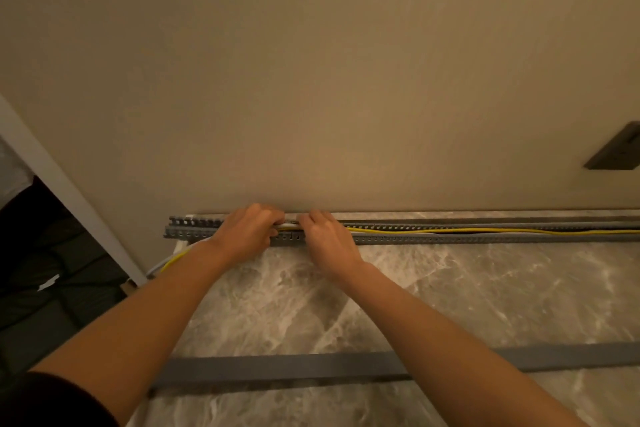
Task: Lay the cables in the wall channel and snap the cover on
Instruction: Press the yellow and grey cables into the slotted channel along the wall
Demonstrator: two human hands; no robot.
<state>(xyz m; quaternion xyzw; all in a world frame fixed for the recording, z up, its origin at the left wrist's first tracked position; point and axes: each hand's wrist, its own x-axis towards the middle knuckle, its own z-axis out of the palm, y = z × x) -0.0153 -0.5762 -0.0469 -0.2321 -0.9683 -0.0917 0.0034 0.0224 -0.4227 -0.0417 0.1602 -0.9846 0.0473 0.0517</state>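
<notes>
A grey slotted channel point(450, 239) lies along the foot of the beige wall on the marble floor. A yellow cable point(485, 230) and a white cable point(289, 225) run inside it and come out at its left end. My left hand point(247, 236) grips the cables over the channel, fingers curled. My right hand point(325, 236) sits just to its right, fingertips curled onto the cables at the channel's top. The long grey cover point(311, 366) lies flat on the floor nearer to me, partly hidden by my forearms.
A dark socket plate point(614, 149) is on the wall at the right. A white door frame point(69, 191) stands at the left, with a dark room beyond it. Loose cable ends point(169, 262) trail towards the frame.
</notes>
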